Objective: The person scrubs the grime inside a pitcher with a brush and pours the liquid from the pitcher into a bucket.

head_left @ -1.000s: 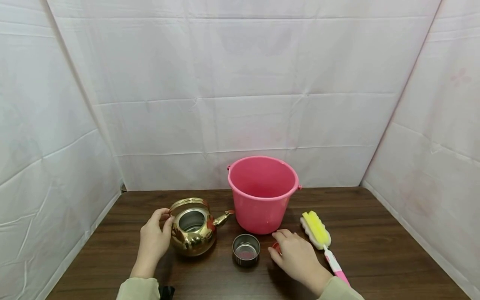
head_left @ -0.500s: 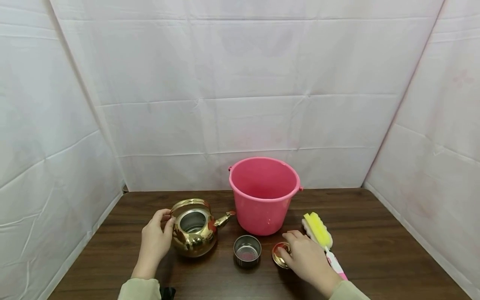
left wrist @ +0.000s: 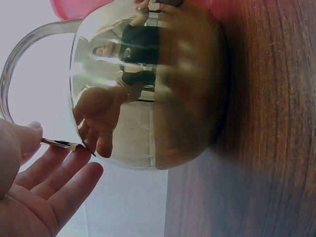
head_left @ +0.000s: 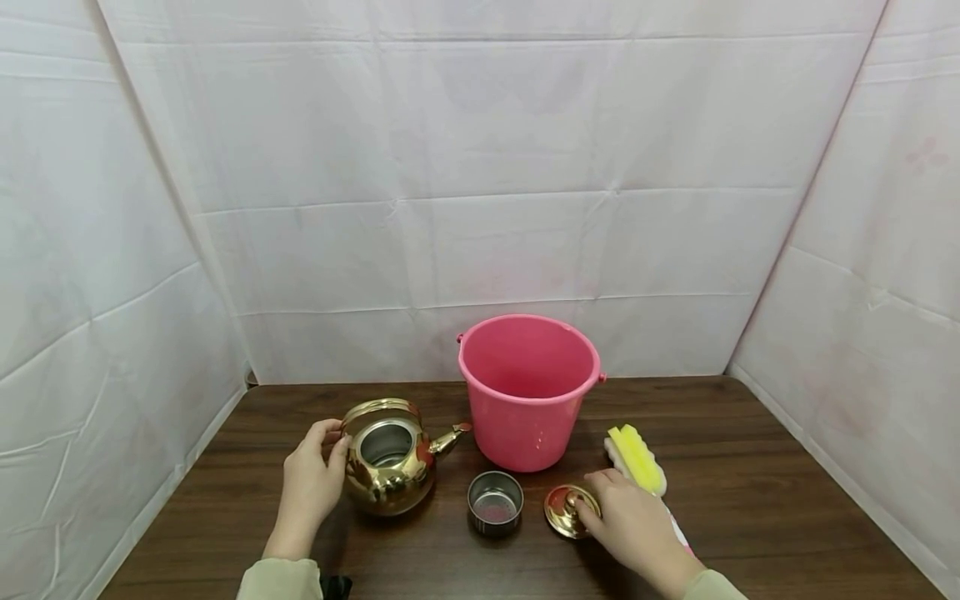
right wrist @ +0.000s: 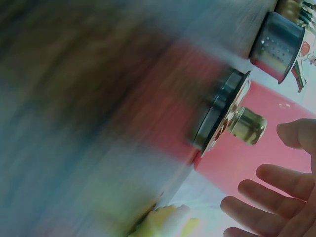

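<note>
On the left of the table stands a gold kettle [head_left: 387, 492], uncovered, its spout pointing right. My left hand [head_left: 313, 487] pinches the left end of the kettle's arched handle [left wrist: 61, 143] between thumb and fingers. To the right lies the kettle's gold lid [head_left: 561, 515], knob up, flat on the table. Beside it is my right hand [head_left: 637, 525]; in the right wrist view its fingers [right wrist: 281, 180] are spread and apart from the lid's knob [right wrist: 248, 126]. A small metal strainer cup [head_left: 495, 502] with a perforated bottom sits between kettle and lid.
Behind the strainer cup stands a pink bucket [head_left: 525, 433], close to the kettle's spout. A brush with a yellow sponge head [head_left: 637, 458] lies at the right, its handle partly hidden by my right hand. White cloth walls [head_left: 480, 250] surround the table.
My right hand has drawn back to the right from over the lid, uncovering it on the table. The left hand and kettle stay in place.
</note>
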Tool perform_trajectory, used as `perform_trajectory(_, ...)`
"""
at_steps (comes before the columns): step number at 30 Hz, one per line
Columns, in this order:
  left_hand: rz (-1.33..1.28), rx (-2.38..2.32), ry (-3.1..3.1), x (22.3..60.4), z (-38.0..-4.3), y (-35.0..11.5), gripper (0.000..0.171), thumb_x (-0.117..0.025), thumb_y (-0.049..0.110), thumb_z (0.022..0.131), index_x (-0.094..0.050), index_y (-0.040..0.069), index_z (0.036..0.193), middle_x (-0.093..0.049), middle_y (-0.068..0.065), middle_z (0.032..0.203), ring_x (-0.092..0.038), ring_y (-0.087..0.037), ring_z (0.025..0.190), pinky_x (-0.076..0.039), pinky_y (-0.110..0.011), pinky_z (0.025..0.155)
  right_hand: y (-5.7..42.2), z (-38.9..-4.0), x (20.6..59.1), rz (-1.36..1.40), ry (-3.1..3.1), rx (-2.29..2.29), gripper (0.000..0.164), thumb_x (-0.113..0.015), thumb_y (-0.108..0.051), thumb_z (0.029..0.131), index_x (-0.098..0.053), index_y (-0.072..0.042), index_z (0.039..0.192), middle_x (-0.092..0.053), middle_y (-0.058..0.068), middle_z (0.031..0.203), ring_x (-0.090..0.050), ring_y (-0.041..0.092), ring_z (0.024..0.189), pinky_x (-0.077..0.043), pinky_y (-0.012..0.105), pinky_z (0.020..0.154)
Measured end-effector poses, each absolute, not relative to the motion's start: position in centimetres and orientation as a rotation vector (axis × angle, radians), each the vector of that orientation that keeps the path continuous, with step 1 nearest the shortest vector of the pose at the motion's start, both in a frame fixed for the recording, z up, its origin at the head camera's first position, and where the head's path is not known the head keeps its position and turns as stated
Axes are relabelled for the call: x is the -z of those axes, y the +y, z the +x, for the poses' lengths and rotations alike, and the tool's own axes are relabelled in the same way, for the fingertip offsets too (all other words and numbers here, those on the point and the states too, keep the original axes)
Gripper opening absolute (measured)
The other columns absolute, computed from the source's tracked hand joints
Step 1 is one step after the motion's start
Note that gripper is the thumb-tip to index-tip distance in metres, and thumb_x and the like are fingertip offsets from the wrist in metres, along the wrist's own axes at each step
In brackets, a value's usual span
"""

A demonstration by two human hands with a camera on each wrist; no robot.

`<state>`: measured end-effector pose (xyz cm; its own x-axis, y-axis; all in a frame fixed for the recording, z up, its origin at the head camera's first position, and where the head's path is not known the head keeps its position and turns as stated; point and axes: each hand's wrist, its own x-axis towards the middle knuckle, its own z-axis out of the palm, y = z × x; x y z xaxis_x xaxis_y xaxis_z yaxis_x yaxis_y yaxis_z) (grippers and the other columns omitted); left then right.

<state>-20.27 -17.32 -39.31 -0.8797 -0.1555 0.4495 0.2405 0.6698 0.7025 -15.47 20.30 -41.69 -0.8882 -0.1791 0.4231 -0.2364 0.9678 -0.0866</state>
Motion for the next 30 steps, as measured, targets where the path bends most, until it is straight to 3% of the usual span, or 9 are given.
perform_trajectory(7, -0.068, 1.106, -2.418, 39.2, -20.1, -17.3, 0.022, -0.056, 0.008, 0.095, -0.055, -0.001, 0.115, -0.065, -0.023, 0.106, -0.065, -0.037, 0.096, -0.053, -0.049, 0.079, 21.1, -15.2, 41.5, 0.203, -2.793, -0.24, 0.031, -0.072, -0.032, 0.08, -0.068, -0.009, 0.099, -0.068, 0.007, 0.1, -0.063, 0.013, 0.072, -0.046, 0.031, 0.044)
perform_trajectory(11, -0.069, 1.107, -2.423, 39.2, -20.0, -17.3, 0.023, -0.055, 0.008, 0.095, -0.055, -0.001, 0.116, -0.065, -0.023, 0.106, -0.065, -0.038, 0.096, -0.053, -0.049, 0.079, 21.5, -15.3, 41.4, 0.161, -2.826, -0.237, 0.033, -0.071, -0.032, 0.081, -0.068, -0.006, 0.1, -0.069, 0.009, 0.101, -0.063, 0.014, 0.069, -0.047, 0.033, 0.044)
perform_trajectory(15, -0.064, 1.113, -2.424, 39.2, -20.0, -17.3, 0.023, -0.055, 0.008, 0.095, -0.055, 0.0, 0.116, -0.065, -0.024, 0.107, -0.065, -0.038, 0.096, -0.053, -0.049, 0.079, 22.0, -15.4, 41.4, 0.094, -2.866, -0.243, 0.031, -0.069, -0.031, 0.081, -0.067, -0.005, 0.097, -0.068, 0.011, 0.093, -0.064, 0.02, 0.066, -0.048, 0.038, 0.044)
perform_trajectory(21, -0.06, 1.119, -2.432, 39.1, -20.0, -17.3, 0.023, -0.055, 0.009, 0.095, -0.055, 0.0, 0.116, -0.065, -0.023, 0.107, -0.064, -0.038, 0.097, -0.053, -0.049, 0.08, 22.7, -15.3, 41.1, -0.011, -2.924, -0.263, 0.026, -0.066, -0.03, 0.082, -0.065, -0.005, 0.09, -0.061, 0.009, 0.074, -0.054, 0.02, 0.052, -0.04, 0.039, 0.039)
perform_trajectory(30, -0.059, 1.113, -2.434, 39.1, -19.9, -17.3, 0.023, -0.055, 0.009, 0.095, -0.055, 0.0, 0.117, -0.064, -0.024, 0.108, -0.064, -0.038, 0.097, -0.053, -0.049, 0.08, 23.8, -14.8, 40.7, -0.094, -2.977, -0.288, 0.024, -0.067, -0.029, 0.082, -0.063, -0.005, 0.084, -0.059, 0.008, 0.072, -0.052, 0.018, 0.052, -0.041, 0.038, 0.04)
